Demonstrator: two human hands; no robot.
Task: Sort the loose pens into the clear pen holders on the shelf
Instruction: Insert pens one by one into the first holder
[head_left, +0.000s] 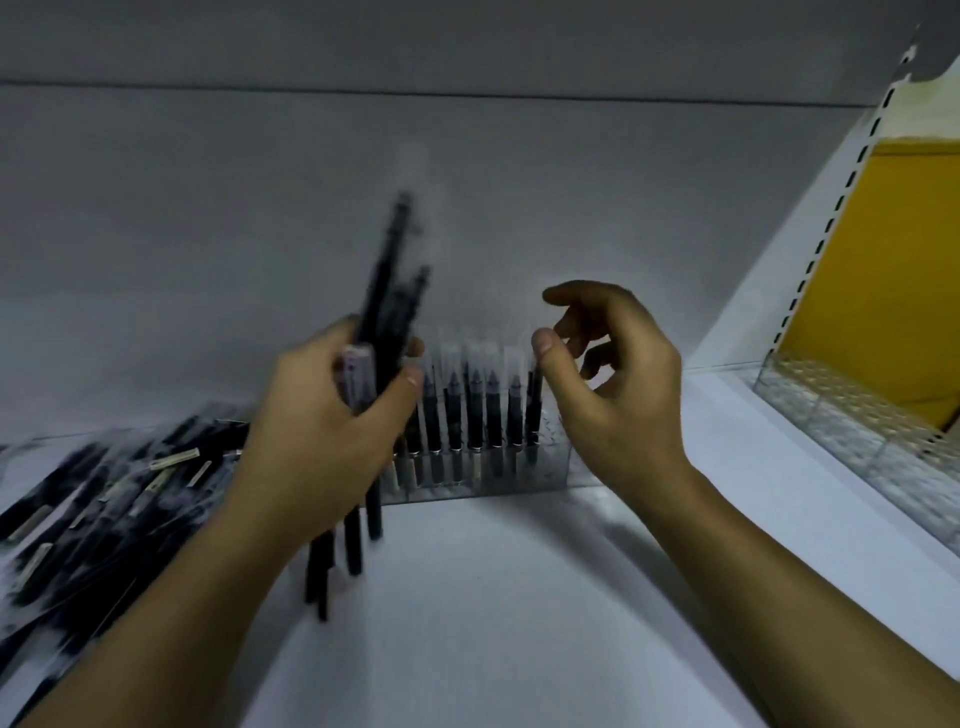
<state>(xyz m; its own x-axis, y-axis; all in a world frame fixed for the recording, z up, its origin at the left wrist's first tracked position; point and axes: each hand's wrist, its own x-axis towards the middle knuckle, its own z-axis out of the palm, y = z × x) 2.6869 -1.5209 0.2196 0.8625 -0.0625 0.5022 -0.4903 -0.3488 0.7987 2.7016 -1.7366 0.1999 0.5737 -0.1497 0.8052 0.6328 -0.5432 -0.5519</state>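
Note:
My left hand grips a bundle of black pens, held nearly upright and blurred, their lower ends poking out below my palm. Behind it a clear pen holder stands on the white shelf, with several black pens with clear caps upright in a row. My right hand hovers at the holder's right end, fingers apart and curled. Its thumb is close to the rightmost pen's cap; I cannot tell if they touch. A pile of loose black pens lies at the left.
A second clear pen holder sits on the shelf at the right, beside a yellow panel and a slotted white upright. The grey back wall rises behind the holders.

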